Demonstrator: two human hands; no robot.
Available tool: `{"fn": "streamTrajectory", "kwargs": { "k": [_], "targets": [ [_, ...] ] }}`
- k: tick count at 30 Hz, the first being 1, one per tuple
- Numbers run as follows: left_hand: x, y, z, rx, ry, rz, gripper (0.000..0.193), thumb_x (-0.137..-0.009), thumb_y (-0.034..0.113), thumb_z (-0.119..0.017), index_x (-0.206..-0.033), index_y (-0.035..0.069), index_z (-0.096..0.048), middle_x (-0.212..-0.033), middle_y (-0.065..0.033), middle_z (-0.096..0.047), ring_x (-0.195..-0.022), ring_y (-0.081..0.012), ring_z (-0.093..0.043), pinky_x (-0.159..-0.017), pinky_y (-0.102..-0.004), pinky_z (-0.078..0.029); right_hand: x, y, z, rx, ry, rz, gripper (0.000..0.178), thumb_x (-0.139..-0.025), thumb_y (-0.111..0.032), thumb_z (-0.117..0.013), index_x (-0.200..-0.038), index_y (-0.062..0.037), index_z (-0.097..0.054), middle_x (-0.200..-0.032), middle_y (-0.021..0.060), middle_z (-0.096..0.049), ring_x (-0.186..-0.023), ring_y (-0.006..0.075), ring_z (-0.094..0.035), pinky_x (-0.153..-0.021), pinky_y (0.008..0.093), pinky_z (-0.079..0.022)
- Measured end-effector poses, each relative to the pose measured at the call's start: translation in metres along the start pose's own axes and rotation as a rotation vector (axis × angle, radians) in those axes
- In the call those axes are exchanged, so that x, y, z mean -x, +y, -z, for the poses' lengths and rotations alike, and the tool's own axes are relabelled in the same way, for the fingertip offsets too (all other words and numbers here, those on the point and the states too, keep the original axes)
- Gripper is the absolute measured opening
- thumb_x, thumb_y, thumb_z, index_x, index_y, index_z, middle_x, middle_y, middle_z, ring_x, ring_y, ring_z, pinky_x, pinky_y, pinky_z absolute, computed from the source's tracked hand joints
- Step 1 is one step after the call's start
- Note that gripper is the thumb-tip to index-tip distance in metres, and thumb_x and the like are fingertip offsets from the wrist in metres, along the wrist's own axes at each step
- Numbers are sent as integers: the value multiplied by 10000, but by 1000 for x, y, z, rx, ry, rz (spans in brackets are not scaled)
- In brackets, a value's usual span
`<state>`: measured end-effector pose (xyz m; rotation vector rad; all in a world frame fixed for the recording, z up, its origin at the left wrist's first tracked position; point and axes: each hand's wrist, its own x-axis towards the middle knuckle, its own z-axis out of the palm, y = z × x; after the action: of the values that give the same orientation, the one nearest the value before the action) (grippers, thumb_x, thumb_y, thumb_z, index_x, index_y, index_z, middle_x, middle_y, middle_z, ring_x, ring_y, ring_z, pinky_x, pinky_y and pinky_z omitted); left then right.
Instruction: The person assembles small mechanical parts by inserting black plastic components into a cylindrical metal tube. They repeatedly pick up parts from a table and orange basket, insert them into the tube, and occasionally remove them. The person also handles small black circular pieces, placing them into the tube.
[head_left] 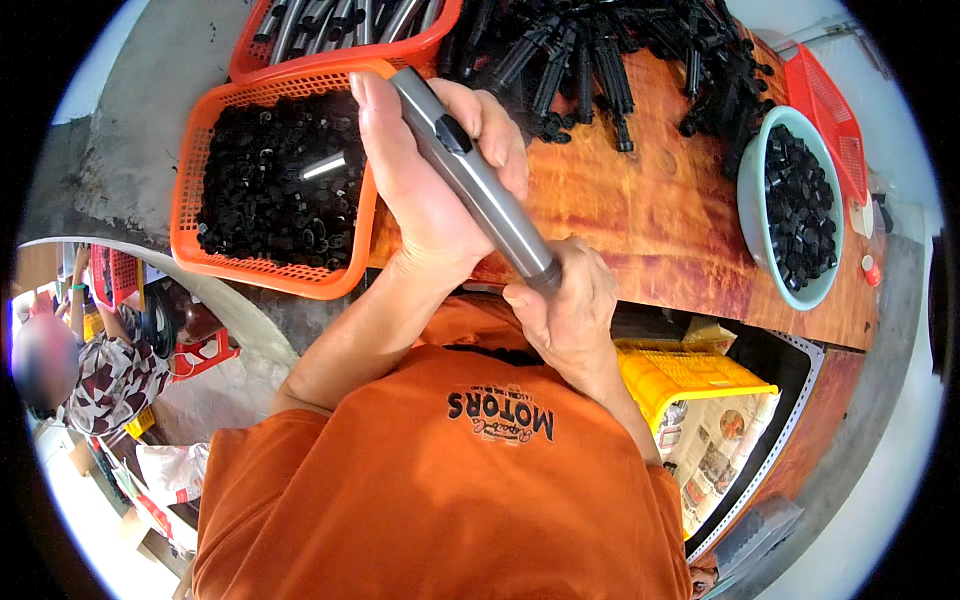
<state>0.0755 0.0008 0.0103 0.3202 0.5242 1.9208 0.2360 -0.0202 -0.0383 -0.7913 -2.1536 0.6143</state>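
While the left hand grips a grey tube, the right hand clasps its near end.
It slants over the wooden table — orange basket of black parts to its left.

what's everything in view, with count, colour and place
tube: 1, grey-black, in both hands
orange basket: 1, orange, upper left
small parts: many, black, in orange basket
red basket: 1, red, beyond orange basket
metal tubes: several, silver-black, in red basket
long pieces: many, black, heaped at top centre
bowl: 1, pale blue-green, right
blocks: many, black, in bowl
red tray: 1, red, beyond bowl
table: 1, brown, centre to right
yellow crate: 1, yellow, below table, right
background items: several, mixed colours, far left, unclear
other person: 1, patterned clothing, far left
shirt: 1, orange, bottom centre
left hand: 1, bare, on tube's upper end
right hand: 1, bare, on tube's lower end
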Motion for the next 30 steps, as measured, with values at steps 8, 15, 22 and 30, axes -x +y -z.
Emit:
{"fn": "streamTrajectory", "kwargs": {
  "k": [8,15,22,30],
  "targets": [
    [7,1,-7,-2,-93,-53,696,-915,711,-211,-707,83,-429,-551,-71,-439,-425,-182,-435,-385,-274,-371,4,-7,0,-37,28,2,542,-877,-500,-596,-922,28,-485,-688,157,-519,-561,342,-546,-534,414,-436],
    [6,5,0,46,-264,-32,720,-864,764,-291,-706,75,-430,-610,-64,-446,-480,-193,-458,-431,-291,-408,8,-13,1,-212,-59,-104,511,-914,-470,-558,-938,34,-473,-659,155,-492,-550,344,-532,-514,415,-428],
    [5,7,0,92,-302,-54,707,-869,755,-300,-716,78,-433,-599,-57,-447,-465,-179,-457,-430,-279,-411,10,-17,-3,-437,-103,-201,420,-945,-396,-542,-949,22,-497,-633,123,-497,-512,281,-522,-496,354,-423],
    [2,12,0,154,-274,-11,710,-857,768,-314,-652,93,-399,-567,-56,-439,-439,-178,-445,-409,-276,-398,1,-27,2,-524,-148,-268,373,-931,-351,-587,-921,13,-509,-610,103,-487,-495,241,-507,-482,337,-415]
  ]
}}
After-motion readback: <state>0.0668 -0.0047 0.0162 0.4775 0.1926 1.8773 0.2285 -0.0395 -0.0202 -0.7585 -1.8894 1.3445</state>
